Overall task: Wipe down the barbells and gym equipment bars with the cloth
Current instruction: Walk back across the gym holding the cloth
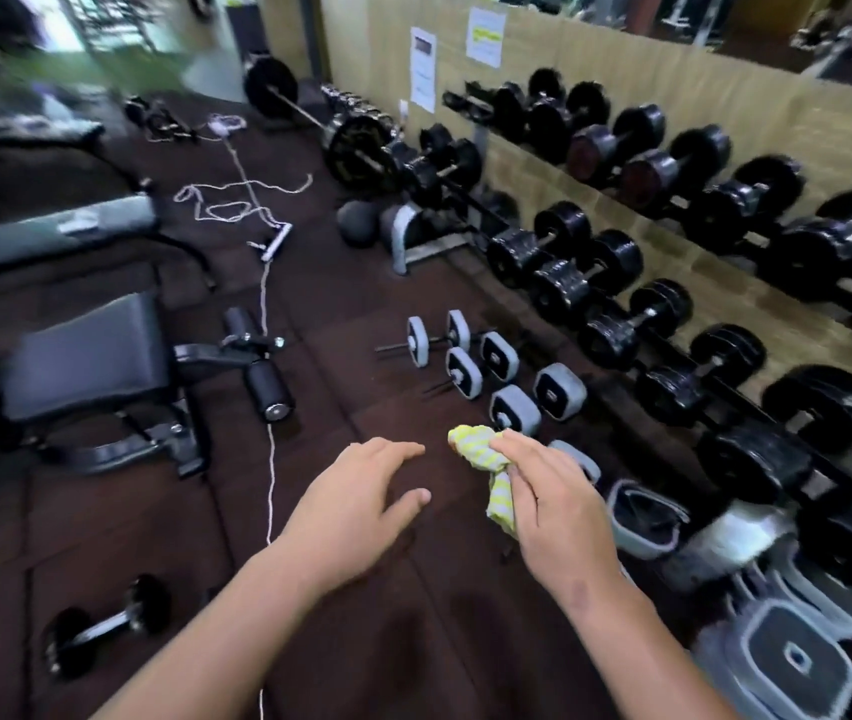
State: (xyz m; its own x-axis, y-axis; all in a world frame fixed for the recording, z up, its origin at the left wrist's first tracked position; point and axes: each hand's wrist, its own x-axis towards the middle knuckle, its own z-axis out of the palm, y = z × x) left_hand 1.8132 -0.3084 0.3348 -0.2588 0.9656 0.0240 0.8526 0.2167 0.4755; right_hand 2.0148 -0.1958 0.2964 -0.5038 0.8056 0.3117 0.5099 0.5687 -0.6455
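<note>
My right hand (548, 501) holds a bunched yellow-and-white striped cloth (486, 459) above the dark floor mat. My left hand (356, 506) hovers beside it, fingers spread and relaxed, holding nothing. Just ahead of both hands lie several small grey-ended dumbbells (465, 356) on the floor. A two-tier rack of black dumbbells (621, 283) runs along the right wall. A loaded barbell (319, 122) lies on the floor at the far end.
A grey padded bench (96, 356) with black roller pads stands to the left. A white rope (267, 304) trails across the mat. One black dumbbell (101, 626) lies at the lower left. Grey weight plates (787, 652) are stacked at the lower right.
</note>
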